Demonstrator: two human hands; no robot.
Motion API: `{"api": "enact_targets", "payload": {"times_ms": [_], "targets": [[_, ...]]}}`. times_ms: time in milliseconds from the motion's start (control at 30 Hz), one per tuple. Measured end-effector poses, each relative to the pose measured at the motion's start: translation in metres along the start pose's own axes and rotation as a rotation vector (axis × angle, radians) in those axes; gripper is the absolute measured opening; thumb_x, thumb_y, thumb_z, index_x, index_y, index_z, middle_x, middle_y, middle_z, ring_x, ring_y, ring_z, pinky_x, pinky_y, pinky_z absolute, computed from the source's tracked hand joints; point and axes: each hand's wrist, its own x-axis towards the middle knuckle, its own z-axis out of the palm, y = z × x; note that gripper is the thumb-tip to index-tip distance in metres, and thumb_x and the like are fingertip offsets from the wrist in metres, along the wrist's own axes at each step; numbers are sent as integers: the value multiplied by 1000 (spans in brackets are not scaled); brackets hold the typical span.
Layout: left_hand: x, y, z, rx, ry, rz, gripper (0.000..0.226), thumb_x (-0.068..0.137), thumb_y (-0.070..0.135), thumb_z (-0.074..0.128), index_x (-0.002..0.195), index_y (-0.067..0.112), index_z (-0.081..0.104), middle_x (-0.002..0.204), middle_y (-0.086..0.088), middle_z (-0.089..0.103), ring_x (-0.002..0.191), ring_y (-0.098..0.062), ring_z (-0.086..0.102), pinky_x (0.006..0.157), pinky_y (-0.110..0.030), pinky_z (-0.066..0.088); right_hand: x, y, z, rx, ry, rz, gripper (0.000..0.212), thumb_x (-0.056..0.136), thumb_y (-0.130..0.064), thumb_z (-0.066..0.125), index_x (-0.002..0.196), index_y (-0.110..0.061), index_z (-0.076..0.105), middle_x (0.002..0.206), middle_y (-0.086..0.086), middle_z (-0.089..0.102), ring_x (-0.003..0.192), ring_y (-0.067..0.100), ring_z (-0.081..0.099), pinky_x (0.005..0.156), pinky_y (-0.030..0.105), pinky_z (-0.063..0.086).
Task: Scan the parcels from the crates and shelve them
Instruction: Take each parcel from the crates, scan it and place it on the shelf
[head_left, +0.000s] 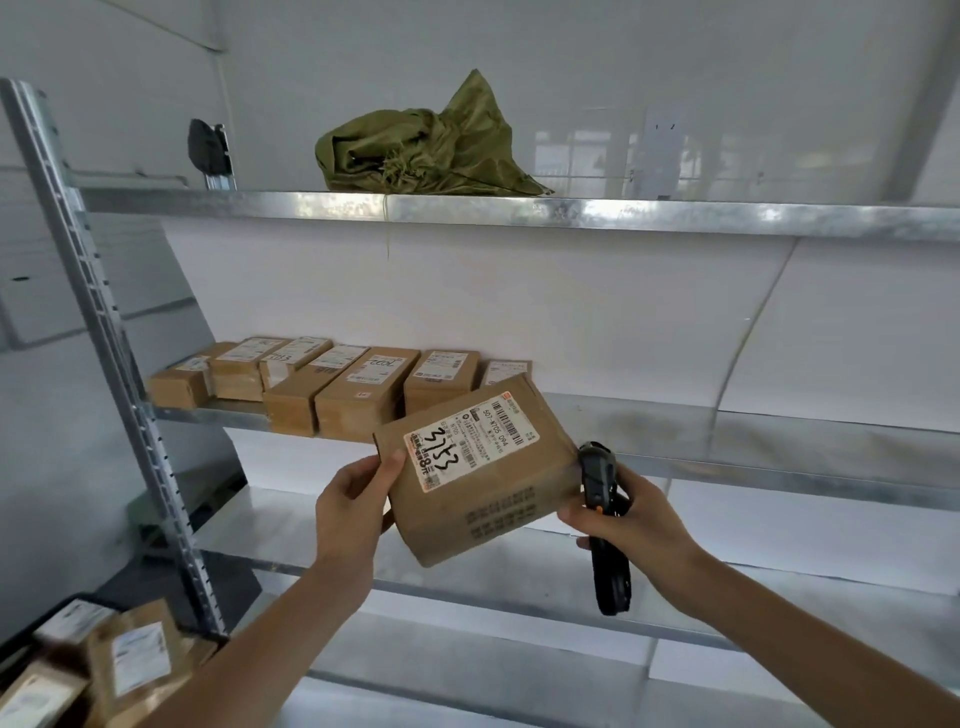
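Left hand (358, 499) grips the parcel (478, 467) by its left edge, tilted (label up); right hand (618, 514) clasps the scanner (605, 519), touching its right end.

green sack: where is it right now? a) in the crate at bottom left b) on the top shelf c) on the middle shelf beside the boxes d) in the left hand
b: the green sack lies crumpled on the top shelf, above the row of shelved boxes one level down.

Galvanised steel shelving (675, 215): green sack (431, 150) on top shelf; labelled cardboard parcels (332, 387) along middle shelf's left end.
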Motion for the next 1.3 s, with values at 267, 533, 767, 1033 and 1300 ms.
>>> {"api": "enact_targets", "payload": {"times_ms": [267,533,767,1033,1300], "targets": [[0,-8,2,54,-181,-34,28,96,34,64,123,40,67,103,9,77,106,-11,65,81,-43,59,-6,14,-13,-107,-103,86,46,76,-8,88,116,-21,69,92,9,74,81,27,71,84,49,63],[6,-13,5,261,-206,58,17,95,33,66,112,34,64,99,14,77,105,-13,69,87,-31,58,-12,18,-11,-117,-101,110,47,79,-1,85,117,-22,67,102,-6,78,94,28,74,79,47,64],[-2,-6,7,222,-361,-76,42,86,52,68,127,49,59,113,16,73,117,-12,57,103,-52,43,-23,17,-10,-53,-104,165,37,83,-4,81,115,-17,69,105,-7,78,99,31,73,81,47,64],[8,-4,7,232,-325,-15,42,87,43,70,128,39,62,101,11,77,113,-19,65,97,-44,54,-29,17,-14,-209,-157,183,52,72,-24,91,118,-25,67,105,-8,77,95,20,74,89,46,62],[18,2,2,315,-330,64,29,92,42,67,118,52,61,94,18,77,107,-13,65,77,-29,55,-20,-8,-35,-859,-181,-25,78,60,-68,88,125,-43,51,108,-22,66,97,1,62,82,20,49]]}}
